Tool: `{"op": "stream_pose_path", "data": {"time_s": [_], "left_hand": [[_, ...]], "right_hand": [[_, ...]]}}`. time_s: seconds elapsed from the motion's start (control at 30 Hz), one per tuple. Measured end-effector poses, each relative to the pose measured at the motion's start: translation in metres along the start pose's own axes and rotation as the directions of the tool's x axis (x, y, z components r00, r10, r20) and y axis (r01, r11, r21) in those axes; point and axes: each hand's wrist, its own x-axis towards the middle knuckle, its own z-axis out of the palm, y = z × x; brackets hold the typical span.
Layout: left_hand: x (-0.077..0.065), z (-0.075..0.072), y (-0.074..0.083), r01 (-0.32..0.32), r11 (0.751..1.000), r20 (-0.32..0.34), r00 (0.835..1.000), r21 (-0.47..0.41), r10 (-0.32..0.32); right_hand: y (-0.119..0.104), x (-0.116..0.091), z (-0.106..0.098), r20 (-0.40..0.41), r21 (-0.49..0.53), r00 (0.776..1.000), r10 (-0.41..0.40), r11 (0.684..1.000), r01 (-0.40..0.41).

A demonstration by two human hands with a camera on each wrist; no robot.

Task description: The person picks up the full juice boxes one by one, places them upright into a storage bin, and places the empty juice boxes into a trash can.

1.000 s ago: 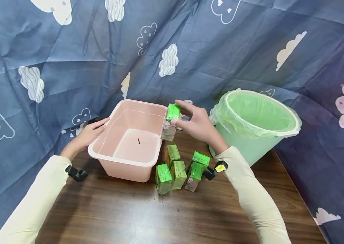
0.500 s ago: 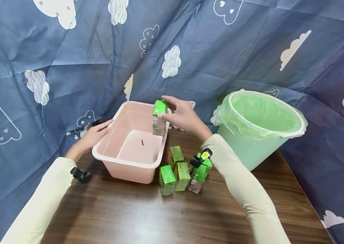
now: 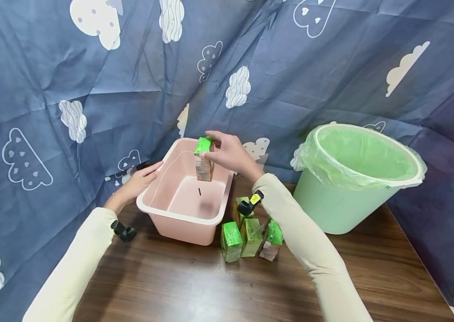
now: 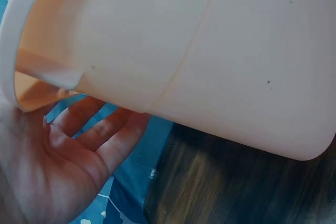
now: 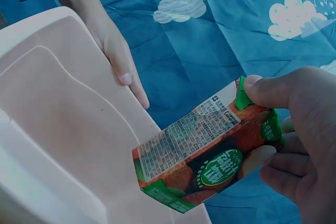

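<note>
My right hand (image 3: 231, 154) pinches a juice carton (image 3: 204, 167) by its green top, thumb on one side and fingers on the other. The carton hangs upright within the opening of a pink plastic basin (image 3: 178, 218), above its floor. In the right wrist view the carton (image 5: 191, 156) shows red and green print and a white text panel. My left hand (image 3: 136, 183) rests at the basin's left rim. Seen from the left wrist, that hand's fairly straight fingers (image 4: 113, 140) lie against the basin's outer wall; its thumb is hidden there.
Several green-topped cartons (image 3: 232, 241) stand on the brown wooden table (image 3: 178, 286) right of the basin, partly under my right forearm. A pale green bin (image 3: 331, 205) with a plastic liner stands at the right. Behind hangs a blue cloud-print cloth (image 3: 162, 112).
My right hand has carried the carton leftward from beside the basin's right rim to over its inside. The left hand stays at the rim. The head view has shifted a little.
</note>
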Motion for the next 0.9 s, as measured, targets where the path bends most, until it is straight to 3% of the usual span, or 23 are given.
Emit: {"op": "stream_pose_path", "data": {"time_s": [0.1, 0.27, 0.63, 0.9], "left_hand": [[0.000, -0.001, 0.001, -0.011, 1.000, 0.001, 1.000, -0.026, 0.011], [0.002, -0.003, 0.003, 0.004, 1.000, -0.003, 1.000, 0.031, -0.004], [0.001, -0.002, 0.000, 0.007, 0.998, -0.012, 1.000, 0.055, -0.006], [0.002, -0.002, -0.001, -0.012, 0.998, -0.011, 1.000, 0.062, 0.013]], "right_hand": [[0.001, 0.008, 0.009, -0.016, 0.004, 1.000, 0.016, 1.000, -0.016], [0.002, 0.022, 0.025, -0.025, 0.001, 0.999, 0.040, 0.999, -0.040], [0.002, 0.042, 0.058, 0.082, -0.062, 0.990, 0.114, 0.992, -0.109], [0.016, 0.054, 0.076, 0.105, -0.053, 0.984, 0.144, 0.989, -0.139]]}}
